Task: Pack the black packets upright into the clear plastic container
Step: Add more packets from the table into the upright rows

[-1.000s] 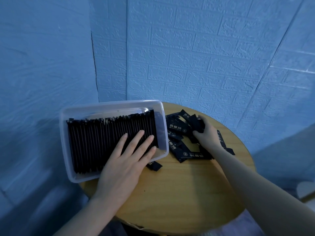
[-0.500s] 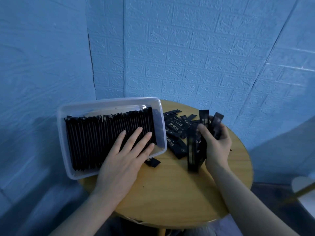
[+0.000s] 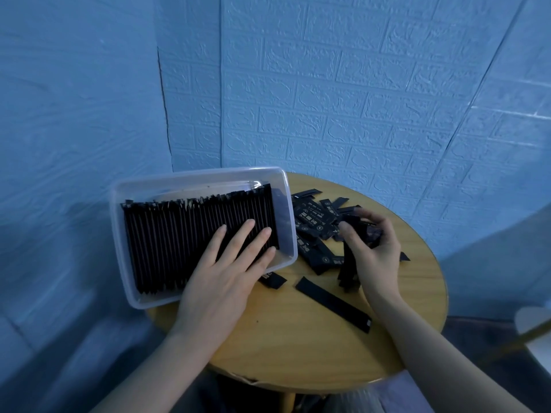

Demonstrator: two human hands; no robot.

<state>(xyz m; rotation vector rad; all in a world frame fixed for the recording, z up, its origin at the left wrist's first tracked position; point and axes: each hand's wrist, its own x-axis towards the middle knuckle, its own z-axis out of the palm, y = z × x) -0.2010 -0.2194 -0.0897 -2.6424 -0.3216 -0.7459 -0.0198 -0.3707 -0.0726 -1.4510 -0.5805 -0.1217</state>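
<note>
A clear plastic container (image 3: 196,178) sits at the left of a round wooden table (image 3: 313,347), overhanging its edge. A dense row of black packets (image 3: 167,242) stands upright inside it. My left hand (image 3: 229,269) lies flat, fingers straight, pressing on the right end of that row. My right hand (image 3: 372,248) grips a bunch of black packets (image 3: 348,272) that hang down from it, just right of the container. Loose black packets (image 3: 313,222) lie in a heap between the container and my right hand. One packet (image 3: 332,304) lies alone nearer me.
Blue brick-pattern walls close in behind and to the left of the table. A small black packet (image 3: 272,280) pokes out from under my left hand. A pale object with a wooden leg (image 3: 533,326) shows at the right edge.
My right hand lifted a bunch of packets off the heap and holds it lower and closer to me now. One packet now lies alone on the table. My left hand stayed on the row.
</note>
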